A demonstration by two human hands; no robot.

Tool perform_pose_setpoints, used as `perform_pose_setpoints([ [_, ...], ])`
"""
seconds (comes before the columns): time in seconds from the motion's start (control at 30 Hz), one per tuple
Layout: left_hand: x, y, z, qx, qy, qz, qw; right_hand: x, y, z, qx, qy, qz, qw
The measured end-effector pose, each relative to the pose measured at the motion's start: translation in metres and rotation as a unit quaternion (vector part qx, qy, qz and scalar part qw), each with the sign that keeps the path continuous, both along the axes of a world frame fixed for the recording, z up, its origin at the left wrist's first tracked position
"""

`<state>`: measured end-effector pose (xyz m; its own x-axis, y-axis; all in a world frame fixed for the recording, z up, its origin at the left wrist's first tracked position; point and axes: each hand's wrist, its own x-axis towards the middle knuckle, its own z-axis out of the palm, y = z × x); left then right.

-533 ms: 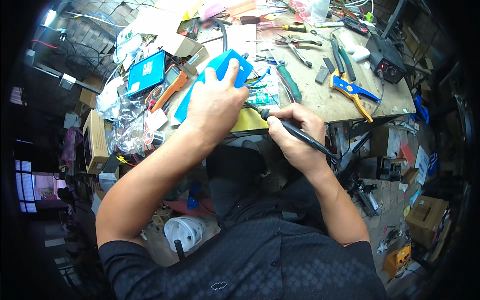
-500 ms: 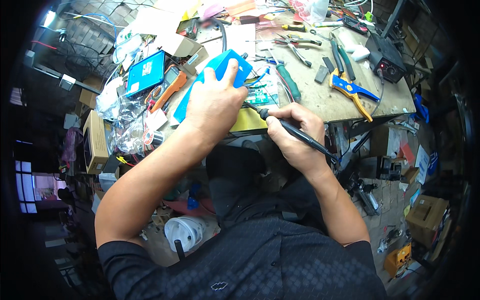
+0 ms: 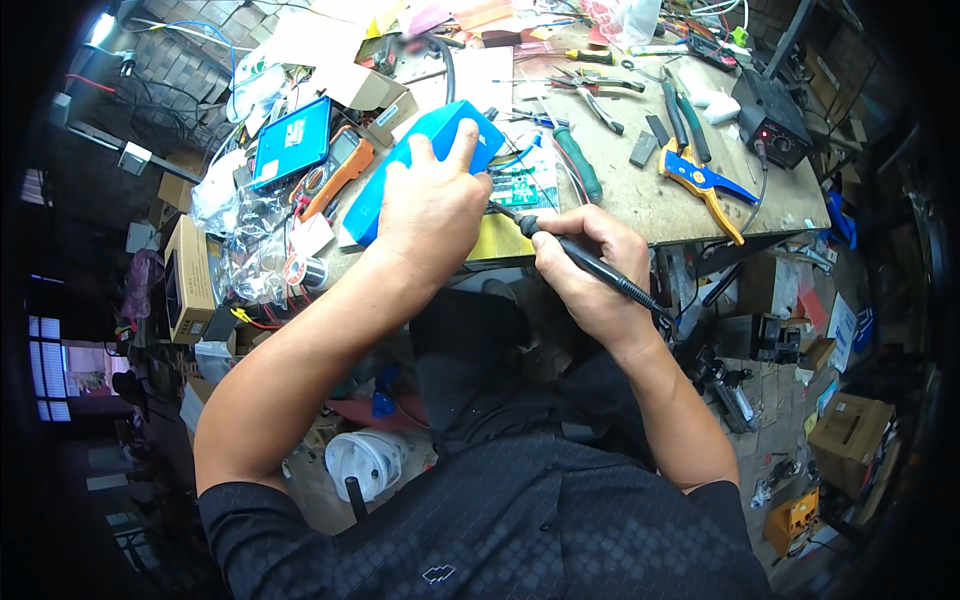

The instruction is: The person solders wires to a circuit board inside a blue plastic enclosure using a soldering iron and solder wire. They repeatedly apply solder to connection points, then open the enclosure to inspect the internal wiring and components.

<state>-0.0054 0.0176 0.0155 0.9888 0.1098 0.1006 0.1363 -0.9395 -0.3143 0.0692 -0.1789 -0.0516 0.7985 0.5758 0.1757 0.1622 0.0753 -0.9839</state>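
My left hand (image 3: 430, 210) grips a blue plastic box (image 3: 368, 205) tilted on the bench, fingers over its face. My right hand (image 3: 600, 285) is closed around a black soldering iron (image 3: 620, 282), whose tip end reaches toward the box's lower right edge, beside my left fingertips; the exact contact is hidden. Just right of the box lies a green circuit board (image 3: 520, 188) with wires, and a yellow surface (image 3: 500, 238) shows below it. A green-handled tool (image 3: 582, 170) lies behind my right hand.
The cluttered bench (image 3: 630, 205) holds an orange multimeter (image 3: 345, 175), blue tray (image 3: 290, 145), wire stripper (image 3: 690, 175), pliers (image 3: 590, 95), black soldering station (image 3: 770, 120) and plastic bags (image 3: 250, 250). A white bucket (image 3: 365, 465) stands below on the floor, near cardboard boxes (image 3: 850, 440).
The blue box and my left hand have shifted very slightly. My right hand and the iron stay practically in place.
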Motion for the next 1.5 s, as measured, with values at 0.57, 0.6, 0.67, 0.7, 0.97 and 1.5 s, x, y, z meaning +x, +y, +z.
perform_pose_setpoints([
  [0.57,0.002,-0.002,-0.003,0.026,-0.013,0.005,1.000,-0.009,-0.003,-0.001,0.012,-0.051,-0.034,0.998],
  [0.6,0.003,-0.004,0.000,0.027,-0.009,0.005,1.000,-0.009,-0.003,-0.002,0.011,-0.049,-0.033,0.998],
  [0.67,0.003,-0.005,0.003,0.030,0.000,0.006,1.000,-0.009,-0.002,-0.003,0.011,-0.042,-0.030,0.999],
  [0.7,0.003,-0.005,0.005,0.031,0.004,0.008,0.999,-0.009,-0.001,-0.004,0.012,-0.038,-0.029,0.999],
  [0.97,0.002,0.000,0.005,0.029,0.021,0.005,0.999,-0.006,0.003,0.002,0.004,-0.028,-0.025,0.999],
  [1.5,-0.001,0.007,-0.002,0.041,-0.018,-0.017,0.999,-0.008,0.003,0.003,-0.001,-0.024,-0.033,0.999],
])
